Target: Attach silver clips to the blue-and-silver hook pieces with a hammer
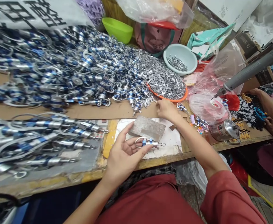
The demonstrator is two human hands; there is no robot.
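Observation:
My left hand [124, 154] is closed on a blue-and-silver metal trinket [148, 142], with a curved silver arm at one end and a small ring at the other. It is held just above the worktable, in front of a grey stone-like block [148, 128]. My right hand [165, 109] reaches to the near edge of a heap of small silver metal parts [164, 76] in an orange-rimmed tray [184, 95]. Its fingers are bent together, and what is between them is too small to make out. Loose metal parts lie beside its fingertips.
A large pile of similar trinkets [80, 68] covers the left. A pale blue bowl [192, 57] of metal pins stands behind. A powered screwdriver [248, 70] hangs at right, above a steel mug [225, 130]. Another person's hands [270, 123] are at far right.

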